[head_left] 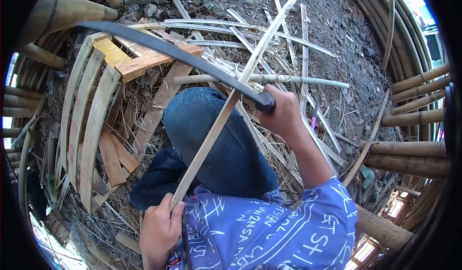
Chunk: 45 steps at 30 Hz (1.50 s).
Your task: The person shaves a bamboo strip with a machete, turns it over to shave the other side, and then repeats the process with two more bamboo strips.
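In the head view my right hand (pixel 283 108) is closed round the black handle of a machete (pixel 178 53). Its long, dark, slightly curved blade reaches toward the upper left. My left hand (pixel 161 229) grips the lower end of a long, pale bamboo strip (pixel 211 135), thumb and fingers wrapped round it. From there the strip slants over my raised knee (pixel 197 118) in blue jeans and up to the top of the view. Near its handle, the blade crosses the strip just above the knee.
A slatted wooden crate (pixel 156 64) lies at the left. Several split bamboo strips (pixel 305 48) and curly shavings are strewn over the dirt ground (pixel 346 72). Stacked bamboo poles (pixel 414 118) line the right side, and a knife with a pink handle (pixel 313 123) rests near my right forearm.
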Tool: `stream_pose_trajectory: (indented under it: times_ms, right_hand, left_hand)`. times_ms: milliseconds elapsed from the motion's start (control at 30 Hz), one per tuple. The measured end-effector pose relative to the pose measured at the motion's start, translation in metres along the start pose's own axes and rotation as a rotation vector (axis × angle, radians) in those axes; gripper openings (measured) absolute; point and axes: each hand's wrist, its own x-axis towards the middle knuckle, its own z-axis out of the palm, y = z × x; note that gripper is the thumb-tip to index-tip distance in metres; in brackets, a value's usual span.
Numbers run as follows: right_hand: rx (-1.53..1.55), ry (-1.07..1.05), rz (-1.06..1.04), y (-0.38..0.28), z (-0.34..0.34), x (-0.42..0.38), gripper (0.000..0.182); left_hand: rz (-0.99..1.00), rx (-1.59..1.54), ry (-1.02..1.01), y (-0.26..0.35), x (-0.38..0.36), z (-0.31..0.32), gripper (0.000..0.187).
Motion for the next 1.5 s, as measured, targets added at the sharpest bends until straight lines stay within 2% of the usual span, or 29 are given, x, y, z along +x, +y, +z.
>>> stream_pose_trajectory:
  times_ms: [67, 100, 167, 200, 233, 267, 300, 433, 500, 567, 700, 767, 833, 900, 933, 1033, 1100, 1167, 1200, 1333, 1400, 1433, 1500]
  right_hand:
    - [0.209, -0.016, 0.045, 0.000, -0.004, 0.000, 0.006]
    - [0.195, 0.008, 0.014, 0.002, 0.000, 0.007, 0.006]
    - [0.644, -0.300, 0.247, -0.003, 0.004, -0.001, 0.009]
    - [0.887, -0.373, 0.434, -0.008, 0.003, -0.008, 0.020]
    - [0.884, -0.377, 0.430, -0.009, -0.002, -0.007, 0.020]
    - [0.940, -0.419, 0.491, -0.009, -0.011, -0.007, 0.025]
    - [0.996, -0.465, 0.554, -0.010, -0.020, -0.007, 0.030]
    - [0.920, -0.270, 0.469, -0.018, -0.031, 0.000, 0.036]
    - [0.842, -0.179, 0.473, -0.024, -0.013, -0.005, 0.027]
    - [0.886, -0.175, 0.444, -0.036, -0.008, -0.009, 0.019]
    - [0.789, -0.218, 0.403, -0.011, -0.018, -0.001, 0.020]
    - [0.704, -0.133, 0.401, -0.007, -0.021, 0.005, 0.015]
    - [0.532, -0.099, 0.427, -0.011, -0.016, 0.003, 0.017]
    - [0.421, -0.045, 0.367, -0.024, -0.008, -0.005, 0.020]
    - [0.345, 0.015, 0.248, -0.030, -0.007, -0.009, 0.021]
    - [0.291, -0.009, 0.288, -0.033, -0.012, -0.009, 0.020]
    - [0.226, 0.058, 0.231, -0.031, -0.012, -0.001, 0.023]
    - [0.291, 0.139, 0.377, -0.031, -0.005, 0.005, 0.026]
    - [0.209, 0.195, 0.269, -0.029, 0.000, 0.004, 0.028]
    - [0.145, 0.176, 0.184, -0.024, -0.009, 0.000, 0.029]
    - [0.180, 0.081, 0.255, -0.018, -0.018, 0.008, 0.029]
    - [0.162, 0.127, 0.241, -0.016, -0.017, 0.010, 0.028]
    - [0.222, 0.083, 0.361, -0.029, -0.012, 0.009, 0.028]
  left_hand:
    - [-0.315, 0.010, -0.200, 0.016, -0.003, -0.009, 0.029]
    - [-0.293, -0.006, -0.169, 0.010, 0.004, -0.002, 0.029]
    - [-0.280, -0.001, -0.110, 0.011, 0.000, -0.002, 0.028]
    - [-0.287, -0.008, -0.114, 0.007, -0.001, 0.000, 0.028]
    - [-0.118, 0.007, -0.026, -0.001, 0.000, 0.003, 0.020]
    - [0.049, 0.022, 0.062, -0.007, 0.001, 0.004, 0.020]
    - [0.041, 0.016, 0.064, -0.009, 0.001, 0.004, 0.020]
    - [0.098, 0.026, 0.068, -0.008, 0.004, 0.003, 0.020]
    - [0.107, 0.023, 0.083, -0.009, 0.004, 0.004, 0.020]
    - [0.101, 0.024, 0.074, -0.010, 0.003, 0.004, 0.021]
    - [0.100, 0.053, 0.064, -0.009, -0.001, 0.003, 0.021]
    - [0.132, 0.077, 0.077, -0.011, -0.002, 0.005, 0.020]
    - [0.146, 0.083, 0.044, -0.016, -0.001, 0.009, 0.019]
    - [0.147, 0.081, 0.048, -0.016, -0.001, 0.010, 0.018]
    - [0.147, 0.084, 0.053, -0.016, 0.000, 0.010, 0.018]
    - [0.183, 0.090, 0.078, -0.012, 0.007, 0.014, 0.017]
    - [0.220, 0.103, 0.103, -0.006, 0.017, 0.019, 0.016]
    - [0.262, 0.114, 0.143, -0.003, 0.023, 0.019, 0.016]
    - [0.257, 0.136, 0.133, -0.001, 0.025, 0.018, 0.015]
    - [0.237, 0.203, 0.116, 0.004, 0.028, 0.014, 0.015]
    - [0.246, 0.193, 0.113, 0.007, 0.032, 0.017, 0.015]
    - [0.258, 0.179, 0.119, 0.008, 0.033, 0.020, 0.015]
    - [0.225, 0.143, 0.100, 0.010, 0.031, 0.023, 0.015]
